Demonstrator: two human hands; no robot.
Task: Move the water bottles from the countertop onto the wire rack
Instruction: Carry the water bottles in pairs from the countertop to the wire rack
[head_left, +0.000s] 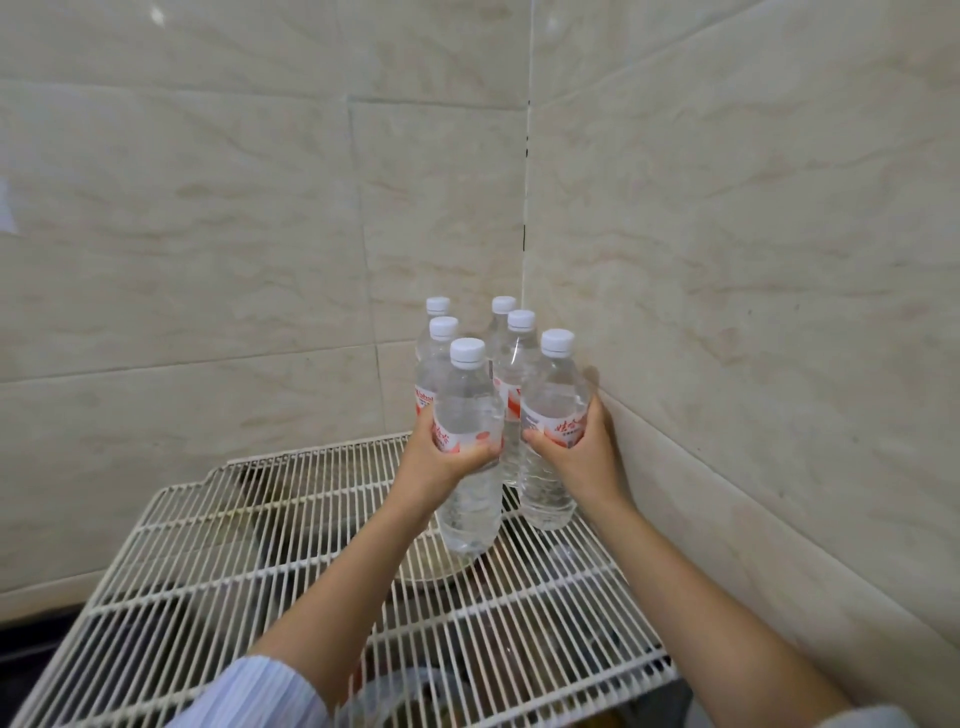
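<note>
Water bottles, two of six in view, are being set down on the wire rack (218, 525). Left hand (441, 457) is wrapped around the labelled waist of the near left bottle (467, 447); right hand (576, 447) grasps the near right bottle (553, 431) in the same way. Both bottles stand upright with their bases at or just above the rack wires; actual contact cannot be confirmed. Behind them, four more capped bottles (511, 358) stand close together in two rows, tucked into the corner of the tiled wall (727, 260). Step in hand, by judgement: placement of a third pair in front of the others. Next move likely calls for seating each base squarely across the wires before loosening either grip, since narrow bases may tip between bars.
</note>
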